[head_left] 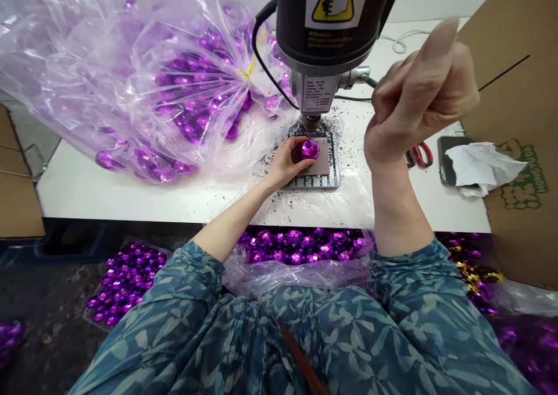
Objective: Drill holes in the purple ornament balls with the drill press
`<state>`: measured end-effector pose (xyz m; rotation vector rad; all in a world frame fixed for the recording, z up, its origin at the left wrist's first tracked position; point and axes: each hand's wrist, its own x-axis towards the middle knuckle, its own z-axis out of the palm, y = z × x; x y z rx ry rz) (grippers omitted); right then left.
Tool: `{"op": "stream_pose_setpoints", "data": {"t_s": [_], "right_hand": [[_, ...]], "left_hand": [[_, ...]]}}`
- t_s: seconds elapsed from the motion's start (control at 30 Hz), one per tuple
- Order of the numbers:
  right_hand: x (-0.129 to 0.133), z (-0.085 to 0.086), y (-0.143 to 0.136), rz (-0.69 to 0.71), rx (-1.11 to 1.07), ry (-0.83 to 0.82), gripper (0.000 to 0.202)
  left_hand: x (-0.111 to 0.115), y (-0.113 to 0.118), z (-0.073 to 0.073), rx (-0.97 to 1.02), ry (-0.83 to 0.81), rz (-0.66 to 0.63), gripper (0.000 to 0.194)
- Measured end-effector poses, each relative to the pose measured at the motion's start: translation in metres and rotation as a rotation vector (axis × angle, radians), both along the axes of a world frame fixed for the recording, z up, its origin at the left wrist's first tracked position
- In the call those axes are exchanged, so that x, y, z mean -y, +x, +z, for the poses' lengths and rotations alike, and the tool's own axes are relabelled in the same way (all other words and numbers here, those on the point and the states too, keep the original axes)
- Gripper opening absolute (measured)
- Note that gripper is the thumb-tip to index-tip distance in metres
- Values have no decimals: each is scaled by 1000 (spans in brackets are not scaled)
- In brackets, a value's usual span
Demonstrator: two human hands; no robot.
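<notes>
My left hand (pixel 288 163) pinches a shiny purple faceted ball (pixel 310 149) between thumb and fingers. The ball rests on a flat brownish board (pixel 323 161) over the slotted metal base (pixel 335 177) of a bench drill press (pixel 333 40). Directly above the ball is the drill chuck (pixel 310 121), and the bit reaches the ball's top; I cannot tell how deep it is. Raised at the right of the machine, my right hand (pixel 429 86) is closed around the drill press lever (pixel 369 81), most of which the fingers hide.
A clear plastic bag (pixel 131 81) of purple balls fills the table's left. At right lie red-handled scissors (pixel 422 155), a phone (pixel 447 165) under white tissue (pixel 483 165), and a cardboard box (pixel 518 127). More purple balls (pixel 300 246) sit below the front edge. Dark shavings litter the base.
</notes>
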<state>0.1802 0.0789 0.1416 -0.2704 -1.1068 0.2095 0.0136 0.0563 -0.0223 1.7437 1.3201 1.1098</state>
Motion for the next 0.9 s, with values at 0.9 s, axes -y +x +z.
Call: {"op": "stream_pose_setpoints", "data": {"t_s": [0.9], "right_hand": [[0,-23,1,-156,78,-5,71]], "left_hand": [[-3,4,-6,72,32,-8,57]]}}
